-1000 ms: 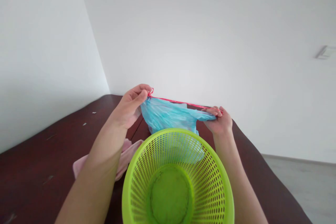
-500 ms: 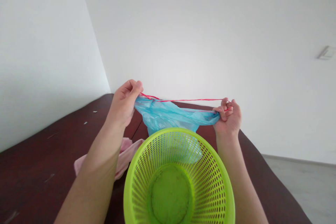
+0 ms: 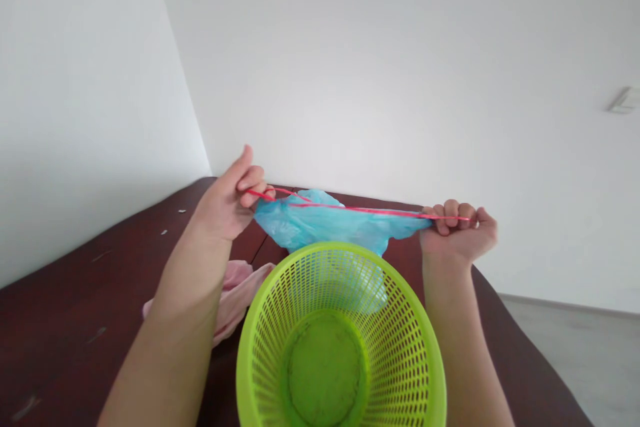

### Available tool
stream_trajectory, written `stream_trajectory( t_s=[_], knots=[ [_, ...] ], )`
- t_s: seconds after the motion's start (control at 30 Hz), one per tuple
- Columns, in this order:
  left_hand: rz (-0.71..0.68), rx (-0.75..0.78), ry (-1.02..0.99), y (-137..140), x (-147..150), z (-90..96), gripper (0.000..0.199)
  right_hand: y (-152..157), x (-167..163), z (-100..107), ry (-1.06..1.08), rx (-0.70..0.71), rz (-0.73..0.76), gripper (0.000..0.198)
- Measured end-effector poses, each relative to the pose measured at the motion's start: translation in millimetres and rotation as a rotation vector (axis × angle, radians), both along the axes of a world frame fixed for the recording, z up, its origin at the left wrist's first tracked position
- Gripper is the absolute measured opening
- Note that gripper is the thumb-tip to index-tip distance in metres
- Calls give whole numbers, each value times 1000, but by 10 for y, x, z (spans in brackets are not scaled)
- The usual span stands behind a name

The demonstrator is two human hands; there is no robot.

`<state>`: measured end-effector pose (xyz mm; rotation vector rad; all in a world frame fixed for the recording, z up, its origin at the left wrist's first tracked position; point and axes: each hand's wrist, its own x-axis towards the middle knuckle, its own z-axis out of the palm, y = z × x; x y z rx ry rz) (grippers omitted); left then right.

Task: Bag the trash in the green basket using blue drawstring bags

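Observation:
A blue plastic drawstring bag (image 3: 325, 223) is stretched sideways between my two hands, behind the basket. Its red drawstring (image 3: 360, 209) runs taut along the top edge. My left hand (image 3: 240, 190) has its fingers curled round the string's left end, thumb pointing up. At the other end, my right hand (image 3: 460, 227) is closed in a fist on the drawstring, with the string crossing its fingers. A green plastic basket (image 3: 327, 367) with slotted walls stands in front of me, nothing inside it. The lower bag shows through the far slots.
A pink cloth (image 3: 240, 300) lies left of the basket, partly behind my left forearm. The dark red table (image 3: 100, 320) has small white scraps on it. White walls rise behind and to the left; a switch (image 3: 624, 100) is on the far wall.
My hands have pulled farther apart, the right one moving right and turning into a fist. The drawstring is drawn tighter and the bag's mouth has bunched up. The basket is unmoved.

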<state>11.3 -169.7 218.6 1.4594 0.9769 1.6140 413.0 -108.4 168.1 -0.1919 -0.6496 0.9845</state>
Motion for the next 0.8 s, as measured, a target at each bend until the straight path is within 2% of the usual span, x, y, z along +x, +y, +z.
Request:
stream_trajectory(
  t_s=[0.07,0.17,0.2,0.27,0.33,0.43,0.53,0.6,0.7,0.8],
  knots=[
    [-17,51,-135,16,-47,16,90,3,-11,-21,10,3,-32,52],
    [202,198,-172,37,-23,-30,81,-39,-71,-7,-15,39,-55,55],
    [302,239,-103,34,1,-54,76,-71,-93,13,-31,54,-62,56],
    [472,264,170,10,47,-100,58,-158,-128,73,-65,88,-71,57],
    [535,218,523,-20,73,-132,38,-266,-143,145,-97,128,-75,59],
    [422,135,907,-26,71,-170,33,-434,-132,249,-151,168,-78,65],
    [216,124,1019,13,62,-200,42,-570,-116,328,-199,175,-79,69],
    [201,185,1005,31,67,-201,45,-633,-115,368,-214,178,-87,70],
    [257,265,906,25,98,-178,36,-697,-132,412,-243,180,-116,71],
    [124,106,660,12,138,-170,41,-751,-177,442,-321,189,-147,71]
  ],
)
